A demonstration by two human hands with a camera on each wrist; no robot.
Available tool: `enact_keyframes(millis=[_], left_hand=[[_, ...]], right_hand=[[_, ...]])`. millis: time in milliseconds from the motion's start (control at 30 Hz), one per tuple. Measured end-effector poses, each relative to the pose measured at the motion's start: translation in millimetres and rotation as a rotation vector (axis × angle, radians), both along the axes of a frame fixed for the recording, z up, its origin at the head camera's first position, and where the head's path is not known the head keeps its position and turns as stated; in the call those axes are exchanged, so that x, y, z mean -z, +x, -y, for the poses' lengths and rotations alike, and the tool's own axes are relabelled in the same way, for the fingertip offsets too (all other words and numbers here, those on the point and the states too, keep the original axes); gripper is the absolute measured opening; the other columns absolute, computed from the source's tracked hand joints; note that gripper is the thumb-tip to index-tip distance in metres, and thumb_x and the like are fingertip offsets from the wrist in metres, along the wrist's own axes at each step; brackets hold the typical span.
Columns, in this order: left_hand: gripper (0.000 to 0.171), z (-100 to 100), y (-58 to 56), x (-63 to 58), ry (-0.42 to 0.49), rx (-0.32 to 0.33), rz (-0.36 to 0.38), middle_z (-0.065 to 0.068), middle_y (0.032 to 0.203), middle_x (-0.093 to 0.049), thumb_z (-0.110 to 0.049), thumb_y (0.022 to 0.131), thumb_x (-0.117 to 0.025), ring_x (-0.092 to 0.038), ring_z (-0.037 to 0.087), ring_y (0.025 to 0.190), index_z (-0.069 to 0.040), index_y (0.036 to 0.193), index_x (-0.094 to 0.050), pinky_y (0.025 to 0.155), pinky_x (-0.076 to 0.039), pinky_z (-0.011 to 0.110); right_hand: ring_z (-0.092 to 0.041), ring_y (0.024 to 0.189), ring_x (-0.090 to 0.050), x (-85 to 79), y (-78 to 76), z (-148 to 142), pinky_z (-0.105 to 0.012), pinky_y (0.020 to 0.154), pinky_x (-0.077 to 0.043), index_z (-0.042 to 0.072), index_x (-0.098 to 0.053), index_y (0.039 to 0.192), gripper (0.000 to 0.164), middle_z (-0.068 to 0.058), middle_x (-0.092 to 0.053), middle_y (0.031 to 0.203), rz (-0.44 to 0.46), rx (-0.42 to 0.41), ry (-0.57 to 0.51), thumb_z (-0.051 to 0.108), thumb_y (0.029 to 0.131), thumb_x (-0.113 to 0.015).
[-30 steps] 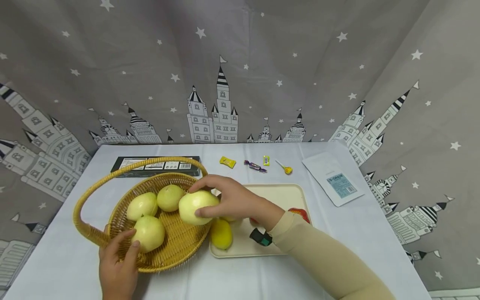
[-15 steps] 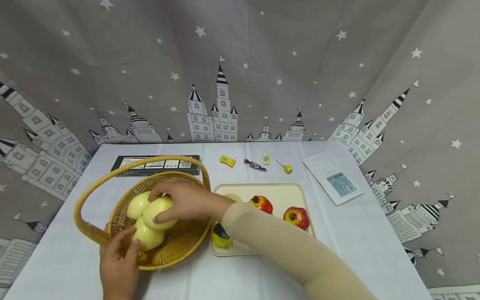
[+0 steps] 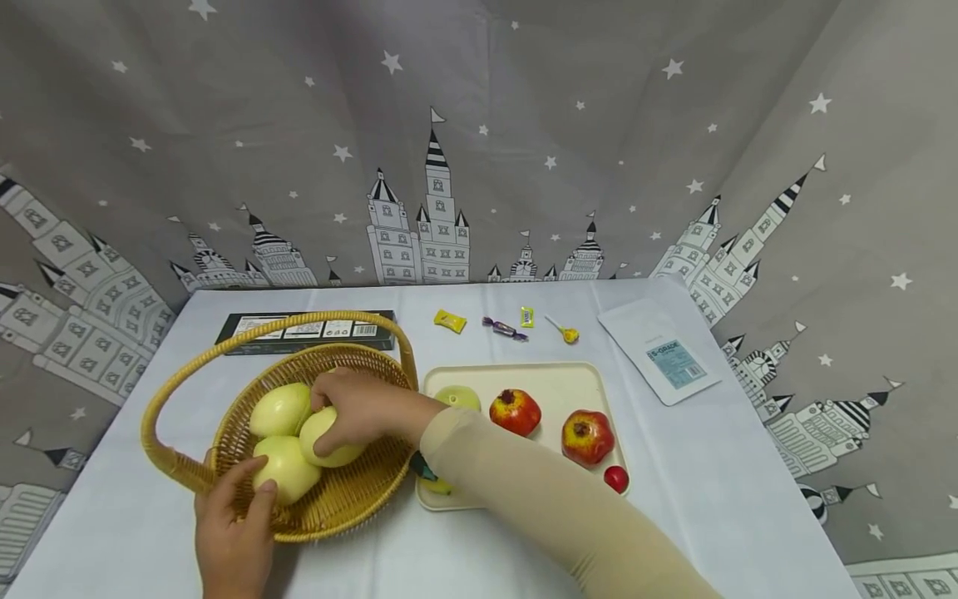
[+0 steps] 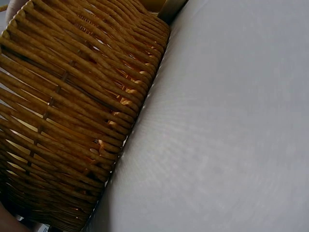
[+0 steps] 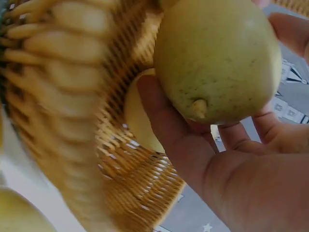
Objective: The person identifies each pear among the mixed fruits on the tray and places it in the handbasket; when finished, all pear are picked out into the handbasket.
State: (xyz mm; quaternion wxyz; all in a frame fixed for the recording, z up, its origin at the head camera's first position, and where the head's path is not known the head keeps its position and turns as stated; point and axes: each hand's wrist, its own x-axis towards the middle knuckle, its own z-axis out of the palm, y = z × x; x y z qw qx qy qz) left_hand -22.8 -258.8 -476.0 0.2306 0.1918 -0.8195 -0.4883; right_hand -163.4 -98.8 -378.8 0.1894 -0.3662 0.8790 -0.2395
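Observation:
My right hand grips a pale green pear inside the wicker basket, fingers and thumb around its sides. The pear's stubby stem shows in the right wrist view. Beside it in the basket lie two more pale green pears, partly overlapped; another is mostly hidden behind my right hand. At the basket's near left rim, my left hand holds the edge, with fingertips reaching over it against the nearest pear. The left wrist view shows mainly the basket's woven outer wall.
Right of the basket, a cream tray bears two pomegranates, a small red fruit, a green fruit and a mostly hidden yellow one. Behind lie a black box, candies, a lollipop and a white pouch.
My right hand has carried the pear leftward from the basket's right side and lowered it among the others. More of the tray's fruit is uncovered. My left hand keeps its place on the rim.

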Motion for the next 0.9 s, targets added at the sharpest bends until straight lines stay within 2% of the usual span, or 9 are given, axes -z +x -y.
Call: enact_keyframes(millis=[100,267,467,667,767,900], left_hand=[[0.028,0.9,-0.2,0.6,0.0,0.002,-0.014,0.011,0.147,-0.042,-0.011,0.091,-0.062,-0.021,0.016,0.141,-0.007,0.118,-0.066,0.113,-0.017,0.032],[0.027,1.4,-1.9,1.3,0.0,-0.003,-0.016,0.006,0.137,-0.054,-0.011,0.09,-0.064,-0.024,0.012,0.137,-0.01,0.117,-0.067,0.11,-0.021,0.027],[0.027,1.6,-4.2,3.1,-0.014,-0.018,-0.025,-0.001,0.125,-0.059,-0.01,0.089,-0.065,-0.031,0.014,0.13,-0.011,0.116,-0.068,0.104,-0.025,0.023],[0.027,-0.6,-4.6,4.0,-0.041,-0.037,-0.004,0.001,0.122,-0.055,-0.011,0.09,-0.065,-0.035,0.014,0.123,-0.012,0.117,-0.068,0.1,-0.026,0.019],[0.027,-1.1,-3.6,2.8,-0.038,-0.038,0.002,0.003,0.122,-0.054,-0.011,0.09,-0.064,-0.035,0.015,0.122,-0.012,0.117,-0.068,0.1,-0.027,0.022],[0.028,-0.2,-2.4,1.1,-0.02,-0.023,-0.012,0.007,0.137,-0.051,-0.01,0.09,-0.063,-0.03,0.013,0.132,-0.01,0.117,-0.067,0.108,-0.023,0.027]], right_hand=[[-0.001,0.087,-0.047,5.5,2.2,1.3,-0.013,0.071,-0.037,0.022,-0.054,0.103,0.043,0.012,-0.049,0.1,-0.024,-0.023,0.064,0.034,0.072,-0.082],[-0.001,0.09,-0.046,12.7,7.7,4.0,-0.015,0.076,-0.036,0.026,-0.057,0.104,0.043,0.012,-0.049,0.102,-0.062,-0.049,0.133,0.038,0.072,-0.084],[-0.001,0.086,-0.047,15.5,10.9,0.7,-0.013,0.071,-0.037,0.023,-0.057,0.1,0.038,0.011,-0.048,0.097,-0.071,-0.027,0.131,0.035,0.074,-0.083],[0.0,0.089,-0.048,7.8,12.0,-17.6,-0.01,0.076,-0.037,0.021,-0.059,0.11,0.041,0.011,-0.05,0.103,-0.074,-0.016,0.047,0.038,0.078,-0.079],[-0.001,0.095,-0.051,-0.3,12.7,-34.4,-0.009,0.081,-0.035,0.02,-0.06,0.115,0.041,0.01,-0.051,0.109,-0.087,-0.036,-0.057,0.039,0.082,-0.075],[-0.003,0.101,-0.05,-11.9,12.4,-63.9,-0.012,0.085,-0.038,0.02,-0.059,0.115,0.035,0.011,-0.052,0.113,-0.073,-0.045,-0.232,0.036,0.087,-0.071]])
